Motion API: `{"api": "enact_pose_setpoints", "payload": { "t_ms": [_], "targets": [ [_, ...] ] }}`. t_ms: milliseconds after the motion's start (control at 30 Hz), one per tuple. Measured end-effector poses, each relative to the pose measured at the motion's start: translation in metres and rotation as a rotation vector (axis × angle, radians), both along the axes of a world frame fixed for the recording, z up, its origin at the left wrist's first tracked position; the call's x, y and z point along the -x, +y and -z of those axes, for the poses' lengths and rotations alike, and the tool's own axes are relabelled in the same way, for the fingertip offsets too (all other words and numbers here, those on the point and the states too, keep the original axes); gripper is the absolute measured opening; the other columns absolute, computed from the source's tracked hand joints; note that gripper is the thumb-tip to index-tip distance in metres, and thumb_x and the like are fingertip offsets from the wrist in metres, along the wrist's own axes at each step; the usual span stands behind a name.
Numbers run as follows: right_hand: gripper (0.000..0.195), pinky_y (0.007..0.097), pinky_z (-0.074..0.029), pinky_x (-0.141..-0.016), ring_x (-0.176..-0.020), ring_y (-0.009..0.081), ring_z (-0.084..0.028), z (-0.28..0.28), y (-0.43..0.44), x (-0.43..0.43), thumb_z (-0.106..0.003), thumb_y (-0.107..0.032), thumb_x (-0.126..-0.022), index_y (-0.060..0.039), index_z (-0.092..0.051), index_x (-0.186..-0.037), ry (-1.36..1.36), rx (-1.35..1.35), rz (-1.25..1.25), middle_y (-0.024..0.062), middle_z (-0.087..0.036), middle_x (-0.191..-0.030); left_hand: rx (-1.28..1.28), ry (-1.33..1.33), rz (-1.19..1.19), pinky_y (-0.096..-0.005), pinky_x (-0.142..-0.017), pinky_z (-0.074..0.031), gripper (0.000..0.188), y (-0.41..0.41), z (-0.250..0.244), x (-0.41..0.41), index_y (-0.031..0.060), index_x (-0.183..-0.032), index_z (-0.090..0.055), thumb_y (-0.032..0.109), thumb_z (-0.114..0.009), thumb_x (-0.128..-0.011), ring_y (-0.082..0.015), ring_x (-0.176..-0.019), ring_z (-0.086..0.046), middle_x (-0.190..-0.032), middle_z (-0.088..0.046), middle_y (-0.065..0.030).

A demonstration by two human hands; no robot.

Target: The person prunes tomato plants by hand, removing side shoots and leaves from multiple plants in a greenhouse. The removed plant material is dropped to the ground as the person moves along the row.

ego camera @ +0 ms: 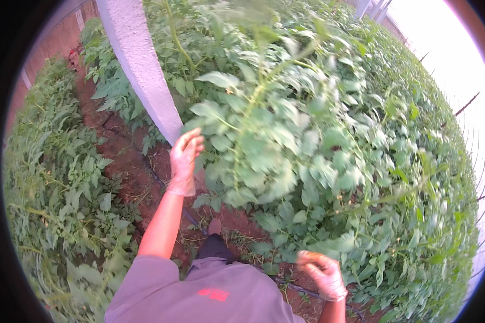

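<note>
Both hands wear thin, clear gloves. My left hand (186, 161) is raised at the picture's middle left, its fingers bent, beside the leaves of a tomato plant (258, 149) and close to the foot of a pale concrete post (145, 72). Whether its fingers touch a leaf is not clear. Lower right, my right hand (321, 274) has curled fingers near low leaves; it is slightly blurred, and whether something small is in it cannot be told. A long leafy stem (252, 105), partly blurred, arches between the hands and the dense foliage.
Dense green rows stand at the left (65, 161) and right. Reddish soil (133, 173) with a dark drip hose (155, 175) runs between them. A brown wall (48, 38) is at the upper left; bright sheeting (448, 60) with wires curves along the right.
</note>
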State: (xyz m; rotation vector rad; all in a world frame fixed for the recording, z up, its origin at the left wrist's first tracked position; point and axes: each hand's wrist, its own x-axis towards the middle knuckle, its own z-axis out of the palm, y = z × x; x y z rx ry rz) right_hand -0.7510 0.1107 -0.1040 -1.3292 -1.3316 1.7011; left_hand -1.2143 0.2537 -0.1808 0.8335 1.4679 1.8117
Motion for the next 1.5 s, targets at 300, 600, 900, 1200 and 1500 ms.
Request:
{"api": "enact_pose_setpoints", "payload": {
  "t_ms": [300, 600, 900, 1200, 1500],
  "targets": [
    [0.029, 0.0265, -0.052, -0.072, -0.079, 0.0123, -0.067, -0.129, 0.161, 0.132, -0.062, -0.023, -0.102, -0.0042, -0.071, -0.122, -0.099, -0.549, 0.38, 0.0072, -0.075, -0.099, -0.317, 0.46, 0.374, -0.0344, -0.085, -0.055, 0.042, 0.131, -0.068, -0.022, 0.0042, -0.128, -0.068, 0.008, -0.074, -0.086, -0.0216, -0.095, -0.07, -0.117, -0.071, -0.0122],
    [0.048, 0.024, -0.053, -0.067, -0.088, 0.0166, -0.071, -0.128, 0.326, 0.226, -0.06, -0.032, -0.104, -0.0077, -0.049, -0.143, 0.671, -0.143, 0.326, 0.0119, -0.067, -0.127, -0.321, -0.568, 0.992, -0.0276, -0.089, -0.053, 0.068, 0.189, -0.068, -0.055, 0.0051, -0.154, -0.039, 0.023, -0.07, -0.096, -0.0168, -0.112, -0.063, -0.134, -0.058, -0.0137],
    [0.027, 0.0278, -0.051, -0.07, -0.079, 0.0137, -0.067, -0.126, 0.254, 0.296, -0.06, -0.021, -0.104, -0.0042, -0.066, -0.124, 0.434, -0.762, 0.352, 0.0056, -0.072, -0.105, -0.552, -0.793, 0.898, -0.0211, -0.073, -0.053, 0.044, 0.124, -0.056, -0.037, -0.0025, -0.124, -0.058, 0.034, -0.062, -0.099, -0.0111, -0.094, -0.064, -0.104, -0.064, -0.0079],
    [0.022, 0.0416, -0.059, -0.072, -0.08, 0.0299, -0.073, -0.267, 0.321, 0.383, -0.07, -0.022, -0.092, -0.0058, -0.073, -0.106, -1.189, -1.446, -0.567, 0.0141, -0.074, -0.088, -0.052, -0.418, 0.359, -0.0198, -0.051, -0.036, 0.032, 0.096, -0.102, -0.031, 0.0041, -0.111, -0.066, 0.034, -0.056, -0.107, -0.0029, -0.057, -0.045, -0.073, -0.058, 0.0042],
    [0.082, 0.0386, -0.059, -0.09, -0.107, 0.023, -0.063, -0.265, 0.327, 0.334, -0.091, -0.016, -0.076, -0.0033, -0.048, -0.146, 0.551, -1.054, 0.203, 0.0164, -0.059, -0.131, -0.228, -0.429, 0.368, -0.0208, -0.058, -0.042, 0.027, 0.125, -0.073, 0.002, 0.0062, -0.119, -0.068, 0.026, -0.057, -0.105, -0.0058, -0.069, -0.052, -0.101, -0.069, -0.0031]
  ]
}}
